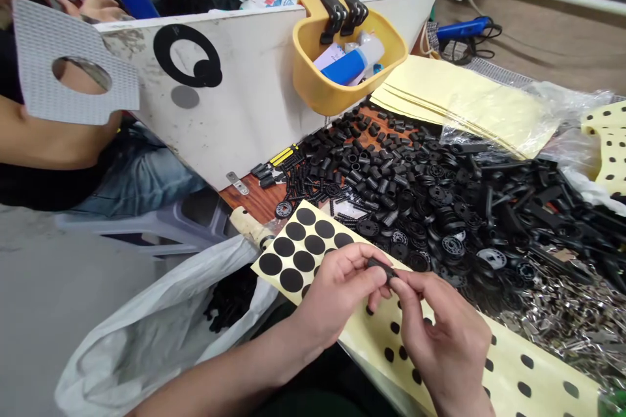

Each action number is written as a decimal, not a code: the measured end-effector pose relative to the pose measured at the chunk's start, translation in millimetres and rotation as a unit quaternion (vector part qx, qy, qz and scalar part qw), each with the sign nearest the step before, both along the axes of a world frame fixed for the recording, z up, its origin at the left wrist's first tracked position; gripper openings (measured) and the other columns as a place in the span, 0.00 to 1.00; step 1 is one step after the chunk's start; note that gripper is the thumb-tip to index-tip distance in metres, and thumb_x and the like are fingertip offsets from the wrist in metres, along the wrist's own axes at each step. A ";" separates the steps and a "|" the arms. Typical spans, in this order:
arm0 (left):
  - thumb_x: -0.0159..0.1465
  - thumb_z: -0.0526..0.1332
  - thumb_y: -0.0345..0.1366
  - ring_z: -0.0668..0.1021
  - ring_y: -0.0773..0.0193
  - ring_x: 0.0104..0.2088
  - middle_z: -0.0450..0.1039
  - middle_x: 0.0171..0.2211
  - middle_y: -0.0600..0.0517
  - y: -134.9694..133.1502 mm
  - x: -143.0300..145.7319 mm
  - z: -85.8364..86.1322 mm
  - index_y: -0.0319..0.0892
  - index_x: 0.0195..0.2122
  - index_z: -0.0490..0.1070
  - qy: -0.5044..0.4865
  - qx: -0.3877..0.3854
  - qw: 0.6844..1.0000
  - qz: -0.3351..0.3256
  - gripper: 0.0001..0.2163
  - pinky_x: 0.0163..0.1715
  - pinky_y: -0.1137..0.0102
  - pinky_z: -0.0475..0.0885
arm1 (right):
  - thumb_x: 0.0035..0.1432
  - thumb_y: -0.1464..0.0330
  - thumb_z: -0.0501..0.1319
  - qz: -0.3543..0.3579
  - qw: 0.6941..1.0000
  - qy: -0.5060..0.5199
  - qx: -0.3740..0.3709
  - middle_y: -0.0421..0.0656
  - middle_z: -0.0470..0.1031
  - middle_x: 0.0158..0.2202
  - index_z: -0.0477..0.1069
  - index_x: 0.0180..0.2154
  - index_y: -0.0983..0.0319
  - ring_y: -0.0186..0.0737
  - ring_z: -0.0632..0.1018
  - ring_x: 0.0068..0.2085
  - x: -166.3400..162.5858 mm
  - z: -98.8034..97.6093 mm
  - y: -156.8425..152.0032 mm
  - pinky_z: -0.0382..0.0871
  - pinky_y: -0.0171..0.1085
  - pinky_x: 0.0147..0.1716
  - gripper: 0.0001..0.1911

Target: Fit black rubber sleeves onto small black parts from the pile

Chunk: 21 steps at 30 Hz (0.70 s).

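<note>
Between my two hands, a short black plastic cylinder is held above the sticker sheets. My left hand pinches it between thumb and fingers. The fingertips of my right hand close on its right end; whether they hold a second small piece there, I cannot make out. Under my left hand lies a pale yellow sheet with large round black stickers. Beneath my right hand is another yellow sheet with small black dots.
Black plastic parts heap behind my hands, with metal clips at right. A yellow bin hangs on a white board. An open white sack is at lower left. Another person's arm shows at far left.
</note>
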State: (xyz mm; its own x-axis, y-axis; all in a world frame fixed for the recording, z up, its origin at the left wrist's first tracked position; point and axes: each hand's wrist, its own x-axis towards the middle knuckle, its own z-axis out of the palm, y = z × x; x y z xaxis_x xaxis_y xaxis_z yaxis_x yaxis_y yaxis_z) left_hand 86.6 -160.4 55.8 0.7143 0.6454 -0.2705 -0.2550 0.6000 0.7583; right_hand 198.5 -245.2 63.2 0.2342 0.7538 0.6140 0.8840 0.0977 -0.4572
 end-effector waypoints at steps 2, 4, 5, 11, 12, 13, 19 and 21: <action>0.56 0.64 0.31 0.69 0.73 0.22 0.71 0.24 0.55 -1.0 -2.6 4.1 0.37 0.34 0.73 0.025 0.055 0.998 0.001 0.05 0.24 0.75 0.65 | 0.63 0.72 0.60 -0.038 0.992 0.108 -0.046 0.36 0.74 0.22 0.71 0.29 0.60 0.30 0.74 0.22 -4.5 0.6 -4.1 0.65 0.29 0.22 0.09; 0.56 0.63 0.28 0.69 0.72 0.24 0.70 0.25 0.55 -2.2 -4.4 6.9 0.38 0.33 0.73 0.038 0.105 0.994 0.004 0.04 0.26 0.76 0.65 | 0.63 0.66 0.60 -0.077 0.968 0.219 -0.090 0.36 0.71 0.20 0.71 0.26 0.60 0.31 0.71 0.21 -8.0 1.5 -8.4 0.62 0.29 0.18 0.12; 0.56 0.62 0.28 0.70 0.72 0.25 0.70 0.26 0.55 -3.0 -4.9 7.8 0.38 0.33 0.73 0.038 0.126 0.991 0.007 0.04 0.27 0.76 0.66 | 0.63 0.64 0.60 -0.081 0.956 0.261 -0.110 0.36 0.70 0.20 0.70 0.26 0.60 0.31 0.70 0.20 -9.4 2.0 -10.4 0.61 0.29 0.17 0.13; 0.58 0.62 0.28 0.72 0.70 0.28 0.72 0.28 0.54 -6.1 -5.3 9.9 0.38 0.33 0.72 0.010 0.140 0.990 0.001 0.03 0.30 0.76 0.68 | 0.63 0.68 0.61 -0.111 0.976 0.183 -0.049 0.37 0.72 0.22 0.70 0.29 0.59 0.28 0.67 0.16 -19.6 1.1 -15.4 0.53 0.31 0.11 0.08; 0.58 0.62 0.28 0.72 0.71 0.28 0.72 0.28 0.54 -5.9 -5.5 10.0 0.38 0.34 0.72 0.002 0.122 0.992 -0.007 0.03 0.30 0.76 0.68 | 0.62 0.70 0.61 -0.123 0.984 0.128 -0.015 0.38 0.74 0.23 0.70 0.31 0.59 0.29 0.70 0.18 -21.2 0.4 -14.9 0.55 0.31 0.13 0.06; 0.58 0.62 0.28 0.71 0.71 0.27 0.72 0.28 0.54 -5.5 -5.7 10.0 0.38 0.34 0.72 -0.005 0.107 0.994 -0.014 0.03 0.30 0.76 0.68 | 0.62 0.72 0.61 -0.122 0.989 0.078 0.009 0.39 0.76 0.25 0.70 0.32 0.59 0.30 0.73 0.21 -22.4 -0.3 -14.3 0.57 0.31 0.16 0.05; 0.57 0.62 0.25 0.75 0.69 0.30 0.73 0.29 0.53 -4.6 -6.5 10.2 0.38 0.34 0.73 -0.002 0.137 0.991 -0.005 0.04 0.32 0.76 0.70 | 0.63 0.67 0.61 -0.093 0.963 0.244 -0.062 0.37 0.70 0.20 0.70 0.27 0.59 0.29 0.67 0.18 -19.1 5.0 -17.6 0.54 0.31 0.14 0.10; 0.57 0.63 0.25 0.75 0.69 0.30 0.73 0.29 0.53 -5.5 -6.7 12.0 0.37 0.33 0.74 -0.009 0.173 0.985 -0.006 0.04 0.32 0.76 0.70 | 0.63 0.62 0.61 -0.074 0.914 0.384 -0.111 0.37 0.67 0.18 0.70 0.25 0.61 0.29 0.65 0.16 -17.5 9.5 -21.6 0.53 0.30 0.12 0.15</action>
State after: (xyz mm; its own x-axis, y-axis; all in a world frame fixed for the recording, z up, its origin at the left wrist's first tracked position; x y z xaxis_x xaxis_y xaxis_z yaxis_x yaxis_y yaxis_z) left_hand 79.9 -166.0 67.8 0.7248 0.6886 -0.0225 -0.2648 0.3085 0.9136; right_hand 181.0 -266.8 72.6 0.6406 0.7653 0.0623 0.2903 -0.1663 -0.9424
